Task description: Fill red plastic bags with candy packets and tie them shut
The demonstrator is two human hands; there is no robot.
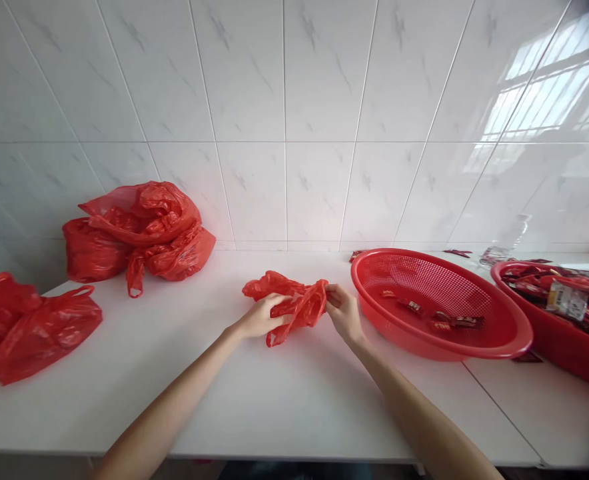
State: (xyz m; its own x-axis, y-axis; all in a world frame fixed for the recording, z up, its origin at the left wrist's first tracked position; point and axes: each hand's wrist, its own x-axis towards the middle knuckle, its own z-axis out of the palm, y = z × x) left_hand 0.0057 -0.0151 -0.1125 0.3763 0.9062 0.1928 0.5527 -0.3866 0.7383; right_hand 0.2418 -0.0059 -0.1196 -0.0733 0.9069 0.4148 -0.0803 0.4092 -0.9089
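A thin red plastic bag (302,307) lies crumpled between my two hands, over the middle of the white table. My left hand (263,316) grips its left side, with the fingers partly hidden in the folds. At the bag's right edge, my right hand (343,310) pinches the plastic between thumb and fingers. One loop of the bag hangs toward me. Just right of my right hand stands a red plastic basket (442,293) with a perforated wall and several small wrapped packets (414,307) inside.
Filled red bags (139,233) sit against the tiled wall at the back left, and more red bags (44,333) lie at the left edge. A second red basket (569,347), full of packets, stands far right. Behind it is a clear container (497,255). The table's front edge (284,457) runs below.
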